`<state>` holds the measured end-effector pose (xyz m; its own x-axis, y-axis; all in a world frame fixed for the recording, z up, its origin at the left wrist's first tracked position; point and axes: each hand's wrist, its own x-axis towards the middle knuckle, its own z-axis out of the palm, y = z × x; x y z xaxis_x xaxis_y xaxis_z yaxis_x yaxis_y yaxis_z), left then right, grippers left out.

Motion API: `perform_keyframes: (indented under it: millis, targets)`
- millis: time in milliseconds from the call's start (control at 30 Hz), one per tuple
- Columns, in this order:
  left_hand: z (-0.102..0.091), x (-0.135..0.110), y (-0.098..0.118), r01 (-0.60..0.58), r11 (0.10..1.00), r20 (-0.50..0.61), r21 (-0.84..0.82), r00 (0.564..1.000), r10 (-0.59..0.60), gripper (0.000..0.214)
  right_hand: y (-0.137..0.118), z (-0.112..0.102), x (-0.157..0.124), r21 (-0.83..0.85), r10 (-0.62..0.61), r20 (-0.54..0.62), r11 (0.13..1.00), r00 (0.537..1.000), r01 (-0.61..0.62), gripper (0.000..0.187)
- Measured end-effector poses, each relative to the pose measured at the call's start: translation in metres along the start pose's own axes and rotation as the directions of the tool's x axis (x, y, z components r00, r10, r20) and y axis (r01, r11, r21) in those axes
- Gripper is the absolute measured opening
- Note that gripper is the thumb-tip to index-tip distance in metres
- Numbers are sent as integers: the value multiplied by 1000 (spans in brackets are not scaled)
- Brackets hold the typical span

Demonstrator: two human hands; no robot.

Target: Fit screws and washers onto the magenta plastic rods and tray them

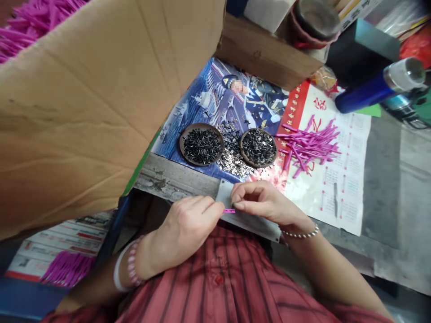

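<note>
My left hand [183, 233] is at lower centre, its fingertips closed on a small magenta plastic piece [229, 211]. My right hand [264, 202] faces it from the right, thumb and fingers pinched on a small dark screw [233, 205] at the piece's end; the fingers partly hide that screw. Beneath both hands lies a pale grey sheet [245, 215]. Ahead of them stand two dark round dishes of black screws [201, 146] [258, 147], with a heap of silver washers [232, 152] between them. A pile of magenta plastic pieces [308, 146] lies to the right.
A large cardboard flap [84, 103] fills the upper left. Magenta pieces show beyond it and at lower left. The dishes rest on a ship poster [202, 89], beside a calendar sheet [336, 179]. A blue flask [380, 85] lies at upper right, near a wooden board and assorted containers.
</note>
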<state>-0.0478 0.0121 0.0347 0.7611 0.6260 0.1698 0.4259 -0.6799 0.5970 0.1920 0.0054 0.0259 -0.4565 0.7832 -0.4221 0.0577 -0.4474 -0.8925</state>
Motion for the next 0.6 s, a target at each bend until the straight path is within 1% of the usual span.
perform_keyframes:
  millis: [100, 200, 267, 400, 500, 600]
  targets:
    - [-4, 1, 1, -16, 1000, 25, 27, 1000, 16, 17, -4, 0, -3, -79, -33, 33, 996, 999, 36, 25]
    - [-5, 2, 2, -37, 999, 49, 34, 998, 36, 17, -7, 1, -5, -222, -117, 73, 966, 990, 131, 18]
    - [-6, 2, 3, -48, 998, 59, 35, 997, 46, 18, -8, 0, -5, -285, -170, 78, 940, 982, 186, 15]
    - [-7, 3, 5, -55, 997, 48, 51, 997, 52, 17, -9, -2, -6, -258, -180, 46, 948, 983, 186, 15]
    - [-8, 3, 6, -60, 996, 60, 71, 997, 56, 17, -9, -3, -7, -275, -205, 73, 937, 976, 217, 14]
    - [-8, 4, 6, -70, 992, 91, 102, 994, 61, 19, -9, -1, -8, -356, -266, 119, 888, 957, 291, 13]
